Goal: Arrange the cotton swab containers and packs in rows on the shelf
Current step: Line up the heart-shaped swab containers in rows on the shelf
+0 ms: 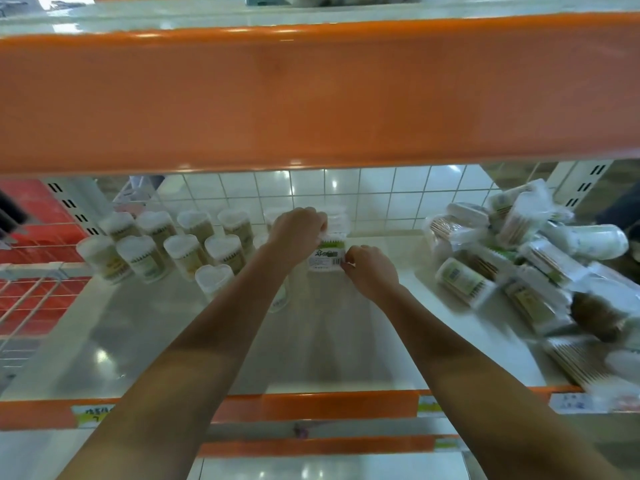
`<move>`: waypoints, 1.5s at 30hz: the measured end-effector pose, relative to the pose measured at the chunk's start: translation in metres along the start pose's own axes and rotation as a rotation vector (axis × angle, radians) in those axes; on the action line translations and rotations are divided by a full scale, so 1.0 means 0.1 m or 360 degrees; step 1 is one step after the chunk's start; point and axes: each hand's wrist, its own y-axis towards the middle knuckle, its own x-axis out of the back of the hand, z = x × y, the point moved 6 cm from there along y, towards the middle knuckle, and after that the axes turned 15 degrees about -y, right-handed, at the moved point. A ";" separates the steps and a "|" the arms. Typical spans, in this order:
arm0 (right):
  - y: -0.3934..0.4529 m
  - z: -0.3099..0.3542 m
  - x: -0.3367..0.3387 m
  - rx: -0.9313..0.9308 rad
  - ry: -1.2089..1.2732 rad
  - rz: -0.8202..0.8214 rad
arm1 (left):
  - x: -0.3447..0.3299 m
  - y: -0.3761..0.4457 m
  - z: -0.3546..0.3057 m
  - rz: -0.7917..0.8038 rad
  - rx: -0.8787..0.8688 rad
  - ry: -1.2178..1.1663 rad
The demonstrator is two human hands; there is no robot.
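On the white shelf (145, 327) stand several heart-lidded cotton swab containers (183, 251) in rows at the left back. My left hand (298, 233) and my right hand (372, 268) both grip a clear swab container with a green label (327, 258) near the shelf's middle back. Another pale container (337, 218) shows just behind my left hand. A loose heap of swab packs and containers (526, 268) lies at the right. One heart-lidded container (213, 280) stands alone in front of the rows.
An orange shelf beam (311, 95) spans the view just above the hands. The shelf's orange front rail (318, 407) carries price labels. A wire grid back panel (346, 192) closes the rear. A red crate (31, 209) sits beyond the left side.
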 end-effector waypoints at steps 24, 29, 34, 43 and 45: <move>-0.46 -1.03 0.77 -0.0217 -0.0446 -0.0400 | -0.29 0.29 -1.18 0.0002 -0.0419 -0.0046; -0.56 -1.34 0.76 -0.0302 -0.0560 -0.0341 | -0.52 0.38 -1.49 0.0047 -0.0494 -0.0090; -0.56 -1.51 0.76 -0.0318 -0.0564 -0.0344 | -0.66 0.47 -1.63 0.0033 -0.0537 -0.0122; -0.57 -1.72 0.79 -0.0351 -0.0454 -0.0395 | -0.87 0.68 -1.81 0.0048 -0.0512 -0.0120; -0.58 -1.74 0.81 -0.0359 -0.0420 -0.0392 | -0.92 0.70 -1.85 0.0062 -0.0521 -0.0105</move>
